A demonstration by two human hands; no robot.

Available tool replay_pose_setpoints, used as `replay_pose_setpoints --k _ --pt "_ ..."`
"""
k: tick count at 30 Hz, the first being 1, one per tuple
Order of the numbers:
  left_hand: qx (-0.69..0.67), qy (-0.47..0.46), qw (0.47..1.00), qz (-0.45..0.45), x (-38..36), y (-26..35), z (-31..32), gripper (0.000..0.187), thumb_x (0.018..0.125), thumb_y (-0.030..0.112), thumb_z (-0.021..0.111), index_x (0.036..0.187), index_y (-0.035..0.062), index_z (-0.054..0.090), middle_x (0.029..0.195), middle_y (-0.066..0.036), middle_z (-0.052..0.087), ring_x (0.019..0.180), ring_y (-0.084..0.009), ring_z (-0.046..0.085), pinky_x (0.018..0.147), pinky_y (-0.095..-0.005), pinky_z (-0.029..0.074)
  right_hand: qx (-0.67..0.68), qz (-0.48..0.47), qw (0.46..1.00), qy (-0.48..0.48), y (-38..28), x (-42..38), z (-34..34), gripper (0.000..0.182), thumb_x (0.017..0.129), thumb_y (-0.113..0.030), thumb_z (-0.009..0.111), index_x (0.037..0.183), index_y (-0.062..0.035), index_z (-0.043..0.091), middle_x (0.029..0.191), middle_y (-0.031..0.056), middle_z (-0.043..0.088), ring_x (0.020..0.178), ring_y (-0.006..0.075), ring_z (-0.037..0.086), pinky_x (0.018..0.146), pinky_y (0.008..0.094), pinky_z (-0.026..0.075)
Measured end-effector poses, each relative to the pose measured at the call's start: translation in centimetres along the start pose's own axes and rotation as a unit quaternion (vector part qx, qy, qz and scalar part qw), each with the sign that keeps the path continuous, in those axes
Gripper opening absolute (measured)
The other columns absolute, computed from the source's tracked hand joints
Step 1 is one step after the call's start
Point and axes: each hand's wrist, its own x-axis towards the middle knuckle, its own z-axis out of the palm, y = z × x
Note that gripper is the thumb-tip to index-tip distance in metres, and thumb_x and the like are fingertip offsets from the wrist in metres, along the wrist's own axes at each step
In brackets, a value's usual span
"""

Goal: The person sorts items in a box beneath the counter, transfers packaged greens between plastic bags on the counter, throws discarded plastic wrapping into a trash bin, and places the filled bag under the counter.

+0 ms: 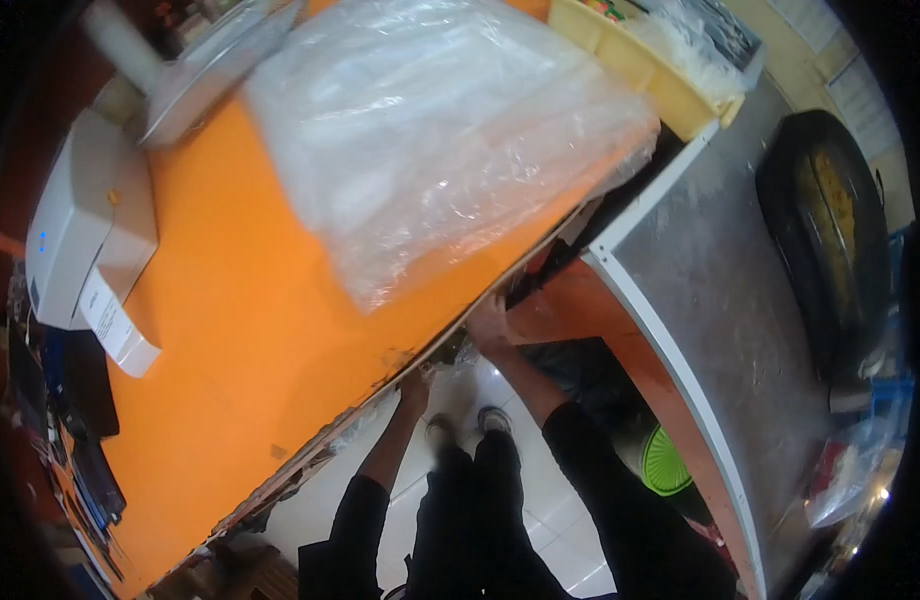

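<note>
Both of my hands reach to the worn front edge of an orange tabletop (pixel 220 310). My left hand (pixel 415 384) is right at the edge, its fingers mostly hidden beneath the board. Farther along the same edge is my right hand (pixel 489 322), blurred, with its fingertips out of sight. Crumpled clear plastic (pixel 466 354) shows between the two hands. Whether either hand grips anything, I cannot tell. A large stack of clear plastic bags (pixel 450 140) lies on the tabletop above my hands, its corner close to the edge.
A white label printer (pixel 90 220) with a paper strip (pixel 120 325) stands at the left. At the back is a yellow bin (pixel 650 65). A metal-topped counter (pixel 705 250) carries a black object (pixel 830 230) on the right. Below it sits a green ribbed item (pixel 670 463).
</note>
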Motion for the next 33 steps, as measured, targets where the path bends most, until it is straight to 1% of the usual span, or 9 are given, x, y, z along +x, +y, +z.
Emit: replay_pose_setpoints --k 4,11,18,20,22,23,28,31,33 --pt "0.059 -0.029 0.998 0.015 0.5 -0.6 0.3 0.048 0.095 0.029 0.035 0.139 0.0197 0.02 0.105 -0.002 0.05 0.068 -0.0075 0.048 0.06 -0.0214 0.045 0.063 -0.177 0.961 -0.201 -1.9 -3.2 1.3 0.036 0.083 -0.02 0.046 0.117 -0.0124 0.053 0.119 0.0127 0.049 0.12 0.0263 0.038 0.102 0.0505 0.018" --pt "0.157 -0.159 0.97 0.099 2.0 1.0 -0.7 0.05 0.09 0.041 0.042 0.134 0.0208 0.029 0.135 -0.002 0.03 0.121 -0.0196 0.033 0.087 -0.0339 0.039 0.23 0.081 0.969 -0.047 -0.9 -7.0 7.0 0.035 0.083 -0.019 0.046 0.116 -0.0089 0.052 0.122 0.0125 0.044 0.119 0.0283 0.037 0.102 0.0496 0.019" --pt "0.157 0.036 0.983 -0.093 3.2 1.4 -0.6 0.069 0.083 0.035 0.057 0.137 0.0283 0.016 0.131 -0.003 0.035 0.116 -0.018 0.038 0.085 -0.0434 0.04 0.306 0.234 0.922 0.047 1.9 -20.6 3.1 0.031 0.082 -0.019 0.052 0.11 -0.0061 0.055 0.112 0.0186 0.049 0.105 0.0332 0.047 0.088 0.0401 0.04" --pt "0.195 0.047 0.977 -0.077 3.8 0.4 -1.4 0.065 0.082 0.032 0.058 0.134 0.0287 0.02 0.129 -0.002 0.037 0.112 -0.0171 0.042 0.082 -0.0434 0.04 0.393 0.393 0.828 0.078 4.4 -26.7 14.7 0.033 0.082 -0.025 0.054 0.112 -0.0104 0.055 0.115 0.0146 0.05 0.102 0.0292 0.05 0.085 0.0378 0.043" --pt "0.218 0.066 0.972 -0.06 2.3 0.1 0.2 0.062 0.081 0.029 0.06 0.131 0.0281 0.024 0.127 0.0 0.04 0.108 -0.0166 0.045 0.079 -0.0417 0.04 0.688 0.62 0.356 0.125 9.8 -36.7 29.0 0.038 0.081 -0.022 0.054 0.118 -0.016 0.05 0.117 0.0039 0.052 0.106 0.0213 0.046 0.084 0.042 0.042" --pt "0.226 0.081 0.969 -0.051 1.6 0.0 0.4 0.06 0.08 0.027 0.061 0.129 0.0275 0.026 0.126 0.001 0.041 0.106 -0.0164 0.046 0.078 -0.0404 0.04 0.69 0.655 0.27 0.149 10.2 -38.0 18.5 0.044 0.084 -0.031 0.052 0.125 -0.0183 0.042 0.121 0.004 0.047 0.11 0.0222 0.042 0.084 0.0442 0.041" --pt "0.209 0.001 0.977 -0.03 5.4 -2.4 -3.2 0.065 0.075 0.026 0.065 0.128 0.0275 0.028 0.118 0.004 0.048 0.101 -0.0161 0.048 0.069 -0.0357 0.04 0.711 0.62 -0.002 0.331 21.8 -53.5 28.1 0.05 0.08 -0.049 0.055 0.121 -0.0235 0.041 0.121 0.0044 0.04 0.108 0.0241 0.041 0.082 0.0513 0.042" --pt "0.167 0.092 0.98 0.053 4.4 -2.7 -3.3 0.065 0.073 0.026 0.066 0.127 0.0281 0.029 0.118 0.005 0.049 0.1 -0.0152 0.047 0.068 -0.0348 0.038 0.761 0.535 0.121 0.346 27.9 -54.8 28.9 0.04 0.08 -0.039 0.053 0.114 -0.0179 0.046 0.11 0.0071 0.05 0.099 0.0209 0.048 0.08 0.0417 0.044" --pt "0.141 0.133 0.977 0.085 1.5 -3.0 -2.3 0.066 0.073 0.026 0.067 0.127 0.0277 0.029 0.119 0.004 0.049 0.101 -0.0153 0.047 0.07 -0.036 0.038 0.365 0.475 0.774 0.204 29.8 -56.5 29.1 0.035 0.08 -0.033 0.055 0.107 -0.0114 0.051 0.099 0.0079 0.056 0.088 0.0219 0.053 0.076 0.038 0.046"
